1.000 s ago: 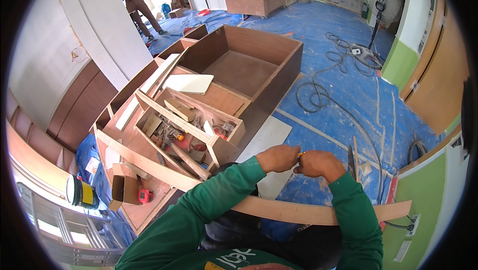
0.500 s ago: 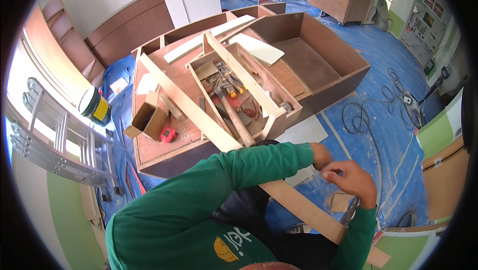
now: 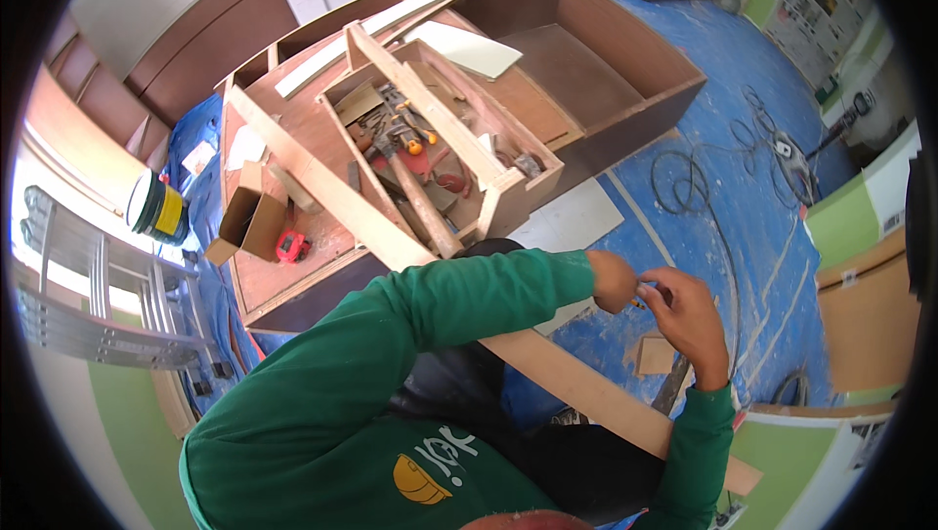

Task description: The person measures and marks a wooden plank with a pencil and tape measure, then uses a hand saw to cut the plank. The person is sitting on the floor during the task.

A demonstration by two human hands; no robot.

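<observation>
My left arm reaches across to the right, over a long pale plank (image 3: 596,388) that slants across my lap. My left hand (image 3: 613,281) is closed, its fingers mostly hidden from view. Beside it, my right hand (image 3: 691,320) pinches with thumb and forefinger near a small thin piece (image 3: 638,304) with a yellowish part, too small to name. The piece lies between the two hands, and both seem to touch it. Left of my arms, a wooden tool box (image 3: 496,200) holds a hammer (image 3: 420,200) and several hand tools with yellow-and-black handles.
The tool box rests on a large brown cabinet (image 3: 318,291) lying flat. A cardboard box (image 3: 262,227) and a red tape measure (image 3: 292,247) sit on it too. An aluminium ladder (image 3: 103,276) and a bucket (image 3: 159,208) stand left. Black cable (image 3: 684,183) coils on blue sheeting.
My right hand has drawn slightly apart from the left, and the small piece between them now shows. My view has tilted, so the surroundings sit further left and higher.
</observation>
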